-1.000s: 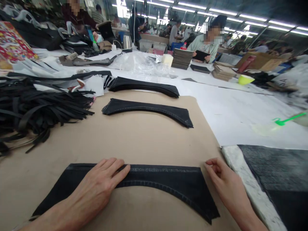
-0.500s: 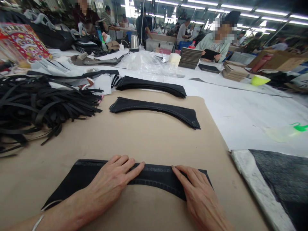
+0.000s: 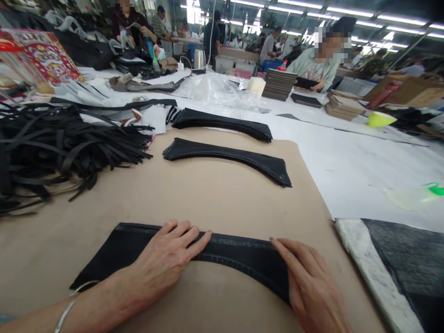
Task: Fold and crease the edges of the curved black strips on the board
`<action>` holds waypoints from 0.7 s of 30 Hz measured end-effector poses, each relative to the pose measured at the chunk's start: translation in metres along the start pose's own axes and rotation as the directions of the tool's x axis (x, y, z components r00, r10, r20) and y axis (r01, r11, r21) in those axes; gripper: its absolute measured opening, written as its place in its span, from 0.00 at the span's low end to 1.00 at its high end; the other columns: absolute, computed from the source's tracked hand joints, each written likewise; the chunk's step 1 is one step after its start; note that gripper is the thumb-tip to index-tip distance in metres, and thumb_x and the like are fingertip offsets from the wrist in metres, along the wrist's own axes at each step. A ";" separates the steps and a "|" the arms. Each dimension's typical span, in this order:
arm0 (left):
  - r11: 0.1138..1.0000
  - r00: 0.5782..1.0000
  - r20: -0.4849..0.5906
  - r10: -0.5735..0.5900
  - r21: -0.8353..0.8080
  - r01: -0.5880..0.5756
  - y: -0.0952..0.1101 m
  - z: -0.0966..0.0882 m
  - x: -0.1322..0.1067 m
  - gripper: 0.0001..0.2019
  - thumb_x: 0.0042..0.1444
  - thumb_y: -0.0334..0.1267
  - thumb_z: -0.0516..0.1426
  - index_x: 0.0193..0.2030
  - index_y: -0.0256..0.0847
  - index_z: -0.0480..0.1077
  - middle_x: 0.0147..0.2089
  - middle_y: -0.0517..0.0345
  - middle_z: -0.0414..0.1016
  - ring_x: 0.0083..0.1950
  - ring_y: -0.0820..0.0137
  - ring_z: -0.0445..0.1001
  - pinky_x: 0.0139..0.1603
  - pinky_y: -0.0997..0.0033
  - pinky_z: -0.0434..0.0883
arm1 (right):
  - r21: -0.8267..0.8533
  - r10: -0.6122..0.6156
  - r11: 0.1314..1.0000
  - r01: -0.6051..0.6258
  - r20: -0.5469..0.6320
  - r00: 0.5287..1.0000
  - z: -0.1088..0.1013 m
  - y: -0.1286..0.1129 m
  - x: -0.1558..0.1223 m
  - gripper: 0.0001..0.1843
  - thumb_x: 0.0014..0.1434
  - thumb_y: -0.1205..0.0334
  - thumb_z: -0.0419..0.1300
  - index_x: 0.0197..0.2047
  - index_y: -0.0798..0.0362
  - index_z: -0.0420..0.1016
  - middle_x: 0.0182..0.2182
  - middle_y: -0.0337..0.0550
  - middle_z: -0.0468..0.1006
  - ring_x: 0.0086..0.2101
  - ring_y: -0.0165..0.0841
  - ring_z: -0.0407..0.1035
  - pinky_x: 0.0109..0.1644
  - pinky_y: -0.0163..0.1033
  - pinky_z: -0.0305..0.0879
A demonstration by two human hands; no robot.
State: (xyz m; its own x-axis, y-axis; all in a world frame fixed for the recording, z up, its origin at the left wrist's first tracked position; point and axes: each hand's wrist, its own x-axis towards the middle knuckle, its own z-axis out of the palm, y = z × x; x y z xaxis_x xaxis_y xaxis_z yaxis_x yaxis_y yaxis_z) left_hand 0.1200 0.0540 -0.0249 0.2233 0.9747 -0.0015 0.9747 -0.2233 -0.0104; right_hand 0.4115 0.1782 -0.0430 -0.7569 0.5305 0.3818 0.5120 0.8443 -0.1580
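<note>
A black curved fabric piece with a stitched lower edge lies flat in front of me. My left hand rests on its middle, the fingers stretched out along the straight top edge. At its right end lies my right hand, fingers extended over the top edge and covering that end. Neither hand grips it visibly. Beyond them lie a stack of similar black curved pieces and, farther back, another such stack.
The brown board covers the table before me. A heap of black strips spreads at the left. To the right lie a dark grey fabric slab and a green-capped bottle. Across the table, a person handles a dark panel.
My right hand has slid rightward along the top edge to the piece's right end. My left hand stays on the middle. The view has shifted slightly.
</note>
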 end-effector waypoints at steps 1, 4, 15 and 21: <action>1.000 1.000 0.003 -0.006 -0.001 0.006 0.001 -0.001 -0.001 0.24 0.62 0.28 0.53 0.64 0.46 0.59 0.48 0.58 0.72 0.49 0.66 0.66 0.48 0.63 0.58 | 0.059 -0.043 0.997 0.042 0.011 0.999 0.006 -0.010 0.009 0.26 0.60 0.76 0.44 0.60 0.56 0.66 0.51 0.50 0.69 0.49 0.39 0.64 0.50 0.45 0.65; 1.000 1.000 0.003 -0.012 0.000 0.012 0.004 -0.002 -0.004 0.24 0.63 0.29 0.52 0.65 0.46 0.57 0.51 0.58 0.71 0.51 0.65 0.65 0.50 0.62 0.58 | 0.169 -0.152 0.976 0.137 0.075 0.986 0.023 -0.032 0.027 0.33 0.54 0.81 0.43 0.61 0.55 0.64 0.53 0.50 0.69 0.51 0.38 0.64 0.52 0.43 0.67; 0.999 0.999 -0.047 -0.020 -0.031 0.018 0.008 -0.001 -0.007 0.22 0.63 0.30 0.51 0.64 0.38 0.58 0.50 0.53 0.71 0.50 0.62 0.66 0.50 0.60 0.61 | 0.154 -0.261 0.956 0.250 0.055 0.964 0.041 -0.068 0.055 0.33 0.48 0.82 0.44 0.57 0.60 0.68 0.47 0.52 0.71 0.46 0.39 0.67 0.49 0.44 0.71; 0.934 0.928 -0.236 -0.290 -0.283 0.219 -0.019 -0.005 -0.031 0.19 0.64 0.25 0.48 0.57 0.43 0.66 0.49 0.55 0.73 0.51 0.66 0.67 0.51 0.62 0.61 | 0.132 -0.305 0.945 0.298 0.038 0.952 0.050 -0.072 0.058 0.30 0.50 0.82 0.44 0.55 0.61 0.68 0.45 0.53 0.70 0.44 0.38 0.67 0.45 0.42 0.71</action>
State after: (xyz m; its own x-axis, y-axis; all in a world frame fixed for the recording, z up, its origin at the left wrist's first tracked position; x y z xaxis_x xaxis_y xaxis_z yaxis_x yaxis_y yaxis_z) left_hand 0.0945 0.0280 -0.0195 -0.0726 0.9686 0.2378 0.9621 0.0052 0.2727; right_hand 0.3107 0.1523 -0.0551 -0.8917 0.2499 0.3773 0.2050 0.9663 -0.1556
